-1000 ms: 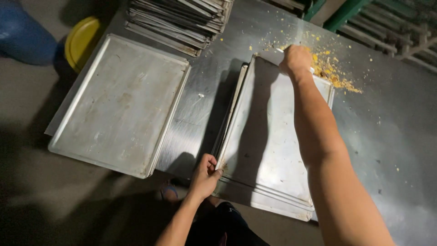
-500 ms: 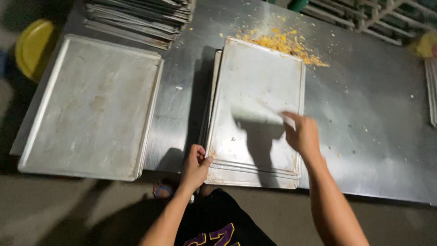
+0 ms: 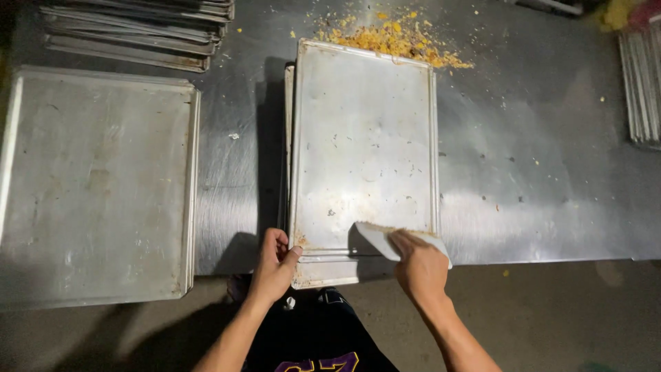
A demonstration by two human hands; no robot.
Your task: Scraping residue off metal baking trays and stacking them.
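The steel table (image 3: 551, 172) carries a stack of rectangular metal baking trays (image 3: 365, 138) overhanging its near edge, a heap of yellow crumbs (image 3: 392, 38) lying beyond the far rim. The left hand (image 3: 275, 265) pinches the stack's near corner, seemingly steadying it. The right hand (image 3: 420, 265), its grip clamped on a white plastic scraper (image 3: 375, 238), presses the blade flat to the top tray

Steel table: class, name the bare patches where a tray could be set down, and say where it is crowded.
Bare steel table lies right of the top tray, up to the trays at the right edge. A narrower strip runs between it and the left tray. Crowded: the crumbs at the far edge, the far-left tray stack, and the near edge with the left hand, right hand and scraper.
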